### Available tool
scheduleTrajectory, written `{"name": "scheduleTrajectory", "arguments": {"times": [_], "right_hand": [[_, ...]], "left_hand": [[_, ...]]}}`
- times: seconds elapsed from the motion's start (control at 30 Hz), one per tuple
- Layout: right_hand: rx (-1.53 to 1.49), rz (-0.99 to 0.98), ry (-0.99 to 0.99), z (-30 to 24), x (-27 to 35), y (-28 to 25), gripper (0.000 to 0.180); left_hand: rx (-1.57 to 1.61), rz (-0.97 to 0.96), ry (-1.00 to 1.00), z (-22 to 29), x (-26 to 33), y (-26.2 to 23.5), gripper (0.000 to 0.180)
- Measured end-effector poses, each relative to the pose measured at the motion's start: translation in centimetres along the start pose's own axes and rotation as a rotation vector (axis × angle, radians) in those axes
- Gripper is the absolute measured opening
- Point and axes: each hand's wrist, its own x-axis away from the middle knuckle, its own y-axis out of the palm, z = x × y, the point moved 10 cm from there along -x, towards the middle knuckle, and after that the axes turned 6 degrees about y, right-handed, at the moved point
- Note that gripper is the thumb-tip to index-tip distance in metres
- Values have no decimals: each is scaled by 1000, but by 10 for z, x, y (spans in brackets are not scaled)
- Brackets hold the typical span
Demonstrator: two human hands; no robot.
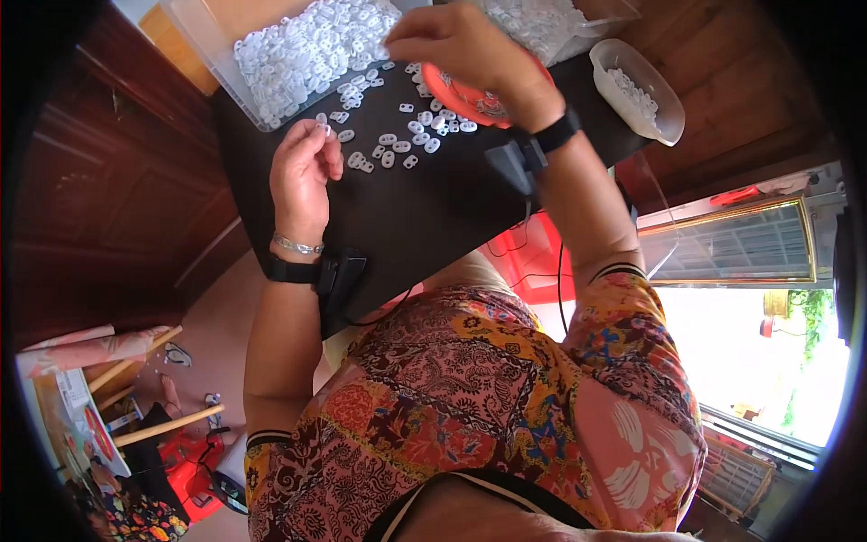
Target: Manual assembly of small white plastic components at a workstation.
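My left hand (303,172) is raised over the left part of the black tabletop (397,217), thumb and fingertips pinched on a small white plastic piece (324,128). My right hand (465,50) reaches leftward above a red plate (444,90), its fingers stretched out near the right edge of a clear bin (208,63). That bin is heaped with white two-holed pieces (316,54). Loose oval pieces (402,145) of the same kind lie scattered between my hands. Tiny metallic-looking parts (479,101) sit on the plate, partly hidden by my right hand.
An oval translucent tub (668,126) with some white pieces stands at the right. Behind the plate is a clear bag (542,27) of whitish parts. Black devices are strapped to both wrists, with cables (562,280) hanging down. A red stool (533,262) is under the table.
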Motion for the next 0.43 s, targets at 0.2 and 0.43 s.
{"name": "scheduleTrajectory", "arguments": {"times": [0.2, 0.43], "right_hand": [[335, -178, 183, 94, 25, -22, 26], [593, -283, 334, 137, 34, -16, 22]], "left_hand": [[-6, 91, -4, -1, -2, -7, 16], [-64, 103, -68, -11, -1, -15, 15]]}}
